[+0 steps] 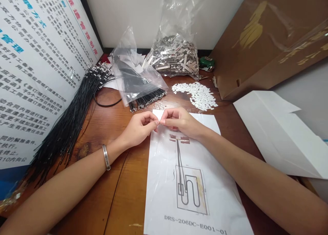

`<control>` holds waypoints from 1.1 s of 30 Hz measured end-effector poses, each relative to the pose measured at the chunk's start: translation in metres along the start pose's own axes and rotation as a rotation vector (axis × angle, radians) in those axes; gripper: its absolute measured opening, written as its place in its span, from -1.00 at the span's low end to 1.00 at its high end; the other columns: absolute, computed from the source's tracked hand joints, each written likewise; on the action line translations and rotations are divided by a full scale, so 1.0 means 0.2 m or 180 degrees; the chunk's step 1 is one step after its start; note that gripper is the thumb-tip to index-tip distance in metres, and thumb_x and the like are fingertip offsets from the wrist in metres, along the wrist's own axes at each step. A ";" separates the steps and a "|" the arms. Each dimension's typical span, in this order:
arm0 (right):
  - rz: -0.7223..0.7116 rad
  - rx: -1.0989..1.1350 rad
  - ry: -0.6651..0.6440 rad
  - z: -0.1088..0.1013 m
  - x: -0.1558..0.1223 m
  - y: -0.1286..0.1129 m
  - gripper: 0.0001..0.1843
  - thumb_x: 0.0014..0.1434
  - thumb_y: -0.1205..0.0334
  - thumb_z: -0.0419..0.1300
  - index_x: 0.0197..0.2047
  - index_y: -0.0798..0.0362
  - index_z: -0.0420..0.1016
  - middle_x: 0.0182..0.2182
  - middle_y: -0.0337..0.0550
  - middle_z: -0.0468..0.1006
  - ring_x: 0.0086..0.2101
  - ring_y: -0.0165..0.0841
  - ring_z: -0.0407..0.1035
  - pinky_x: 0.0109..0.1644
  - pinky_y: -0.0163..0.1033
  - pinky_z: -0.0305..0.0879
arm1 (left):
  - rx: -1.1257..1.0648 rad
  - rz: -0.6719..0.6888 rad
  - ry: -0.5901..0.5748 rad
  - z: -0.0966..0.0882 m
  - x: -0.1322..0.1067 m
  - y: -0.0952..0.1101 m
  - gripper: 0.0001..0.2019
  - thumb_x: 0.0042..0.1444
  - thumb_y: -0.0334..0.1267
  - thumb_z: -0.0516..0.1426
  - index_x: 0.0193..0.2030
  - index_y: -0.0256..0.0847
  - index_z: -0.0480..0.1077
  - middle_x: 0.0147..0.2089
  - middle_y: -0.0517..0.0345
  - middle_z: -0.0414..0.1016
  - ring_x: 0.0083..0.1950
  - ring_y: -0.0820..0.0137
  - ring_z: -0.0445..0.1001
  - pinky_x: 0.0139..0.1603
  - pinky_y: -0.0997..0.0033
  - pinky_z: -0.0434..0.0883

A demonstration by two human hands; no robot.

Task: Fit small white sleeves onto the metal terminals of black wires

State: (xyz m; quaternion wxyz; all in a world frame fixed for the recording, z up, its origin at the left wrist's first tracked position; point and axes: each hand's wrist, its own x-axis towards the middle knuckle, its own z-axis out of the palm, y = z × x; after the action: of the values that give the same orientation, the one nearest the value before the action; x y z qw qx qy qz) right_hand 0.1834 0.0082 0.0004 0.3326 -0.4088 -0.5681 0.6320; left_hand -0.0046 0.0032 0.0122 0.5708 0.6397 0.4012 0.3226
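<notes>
My left hand and my right hand meet fingertip to fingertip over the top of a printed sheet. Both are closed in a pinch, thumb against forefinger. Whatever sits between the fingertips is too small or too hidden to name. The sheet carries a line drawing and the text DRS-206DC-E001-01. Just beyond my right hand lies a loose pile of small white pieces. Behind my left hand, a clear plastic bag partly covers a bundle of black wires with metal ends.
Black wires with white ends lean along a printed board at left. At the back stands a clear bag of flat metal parts. A brown box and a folded white card box border the right side.
</notes>
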 end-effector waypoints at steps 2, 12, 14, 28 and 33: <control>0.0015 0.0045 -0.0004 0.00 0.00 0.00 -0.76 0.04 0.15 0.31 -0.51 0.08 0.39 -0.73 -0.39 0.19 -0.68 -0.56 -0.03 -0.60 -0.33 -0.22 | -0.0046 0.0018 -0.0025 0.00 0.00 0.00 -0.91 0.05 -0.28 0.15 -0.40 -0.25 0.36 -0.52 0.24 0.41 -0.53 0.55 0.31 -0.50 0.52 0.24; 0.0057 0.0087 -0.0011 0.00 0.00 0.00 -0.77 0.01 0.15 0.31 -0.51 0.07 0.39 -0.75 -0.36 0.24 -0.70 -0.55 0.06 -0.63 -0.34 -0.14 | -0.0024 -0.0211 0.0201 0.02 -0.01 0.00 -0.85 0.04 -0.23 0.18 -0.41 -0.28 0.37 -0.54 0.19 0.43 -0.62 0.58 0.26 -0.64 0.55 0.20; 0.0064 0.0083 0.0001 0.00 0.00 0.00 -0.78 0.02 0.16 0.31 -0.50 0.06 0.37 -0.75 -0.37 0.23 -0.71 -0.55 0.06 -0.64 -0.34 -0.16 | -0.0027 -0.0214 0.0240 0.02 -0.01 0.00 -0.85 0.03 -0.23 0.19 -0.42 -0.28 0.37 -0.54 0.20 0.42 -0.62 0.57 0.27 -0.64 0.56 0.22; 0.0125 -0.0099 -0.0244 0.00 -0.02 -0.04 -0.81 0.08 0.24 0.26 -0.49 0.10 0.36 -0.73 -0.41 0.22 -0.72 -0.61 -0.04 -0.65 -0.36 -0.20 | 0.0091 -0.0169 -0.0024 0.00 -0.01 0.00 -0.86 0.07 -0.25 0.16 -0.39 -0.31 0.38 -0.50 0.17 0.46 -0.59 0.60 0.27 -0.60 0.60 0.24; 0.0097 -0.0132 -0.0370 -0.02 -0.01 -0.02 -0.80 0.07 0.22 0.28 -0.48 0.11 0.37 -0.72 -0.41 0.21 -0.70 -0.61 -0.04 -0.66 -0.38 -0.21 | 0.0179 -0.0124 -0.0163 0.00 -0.01 0.00 -0.87 0.07 -0.28 0.16 -0.41 -0.31 0.37 -0.51 0.18 0.46 -0.59 0.62 0.26 -0.58 0.60 0.22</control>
State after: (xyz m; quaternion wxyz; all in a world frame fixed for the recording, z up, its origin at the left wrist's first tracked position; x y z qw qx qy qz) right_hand 0.1874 0.0092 0.0054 0.2808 -0.3868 -0.5932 0.6478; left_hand -0.0055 0.0019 0.0133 0.5688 0.6556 0.4076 0.2836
